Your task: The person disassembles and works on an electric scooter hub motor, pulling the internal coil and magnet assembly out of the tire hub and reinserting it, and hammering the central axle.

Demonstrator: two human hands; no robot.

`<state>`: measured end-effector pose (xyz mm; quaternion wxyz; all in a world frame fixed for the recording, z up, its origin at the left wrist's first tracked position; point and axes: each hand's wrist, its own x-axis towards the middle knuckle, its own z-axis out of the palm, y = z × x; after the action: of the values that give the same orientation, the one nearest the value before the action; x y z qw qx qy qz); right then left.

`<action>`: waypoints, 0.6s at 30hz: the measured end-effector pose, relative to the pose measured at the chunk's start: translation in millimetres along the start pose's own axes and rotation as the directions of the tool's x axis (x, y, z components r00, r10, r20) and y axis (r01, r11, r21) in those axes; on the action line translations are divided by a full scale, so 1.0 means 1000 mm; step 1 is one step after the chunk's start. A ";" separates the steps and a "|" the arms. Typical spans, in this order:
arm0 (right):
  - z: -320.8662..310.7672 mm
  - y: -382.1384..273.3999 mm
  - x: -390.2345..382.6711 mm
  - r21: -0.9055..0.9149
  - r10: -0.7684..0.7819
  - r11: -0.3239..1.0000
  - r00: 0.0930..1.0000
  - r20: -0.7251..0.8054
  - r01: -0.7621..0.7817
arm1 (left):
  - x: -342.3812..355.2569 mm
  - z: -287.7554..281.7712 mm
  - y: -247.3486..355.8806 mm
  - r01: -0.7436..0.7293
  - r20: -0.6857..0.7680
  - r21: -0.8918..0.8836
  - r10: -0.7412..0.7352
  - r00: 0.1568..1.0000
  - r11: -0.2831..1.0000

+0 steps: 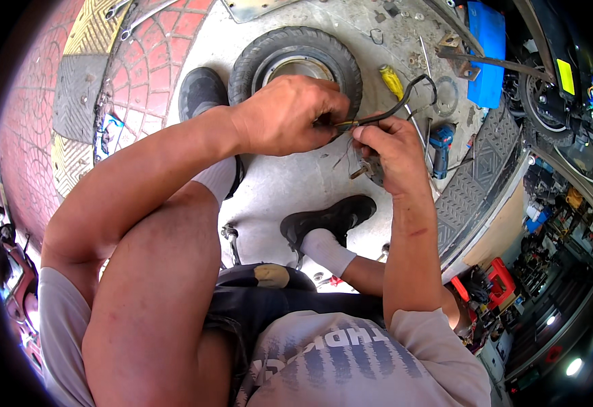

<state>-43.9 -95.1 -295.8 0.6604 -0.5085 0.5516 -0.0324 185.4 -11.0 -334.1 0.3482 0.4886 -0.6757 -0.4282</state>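
Observation:
My left hand is closed around the end of a black cable that loops up and to the right. My right hand pinches thin wires at the cable's bared end and also holds a small metal part underneath. Both hands meet above a small black tyre with a metal hub lying flat on the concrete floor. I sit low, with my black shoes below the hands.
A yellow-handled screwdriver, a blue cordless drill, a blue flat panel and small bolts lie on the floor beyond the tyre. A ribbed ramp runs at right; red paving and a yellow-black kerb ramp lie at left.

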 end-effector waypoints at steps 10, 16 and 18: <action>0.013 0.011 -0.003 0.342 0.104 0.936 0.994 -0.028 -0.089 | 0.000 0.004 0.003 0.029 -0.054 0.042 -0.027 0.998 0.999; 0.020 0.009 -0.009 0.450 0.148 0.881 0.989 0.028 -0.145 | -0.001 0.008 0.000 0.097 -0.059 -0.010 -0.097 0.994 0.995; 0.026 0.008 -0.012 0.470 0.150 0.873 0.989 0.000 -0.132 | -0.001 0.009 -0.001 0.118 -0.047 -0.018 -0.118 0.992 0.993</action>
<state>-33.0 -67.5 -296.4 0.7541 -0.2919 0.5747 -0.1255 178.2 -7.6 -339.0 0.3420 0.5353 -0.6339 -0.4412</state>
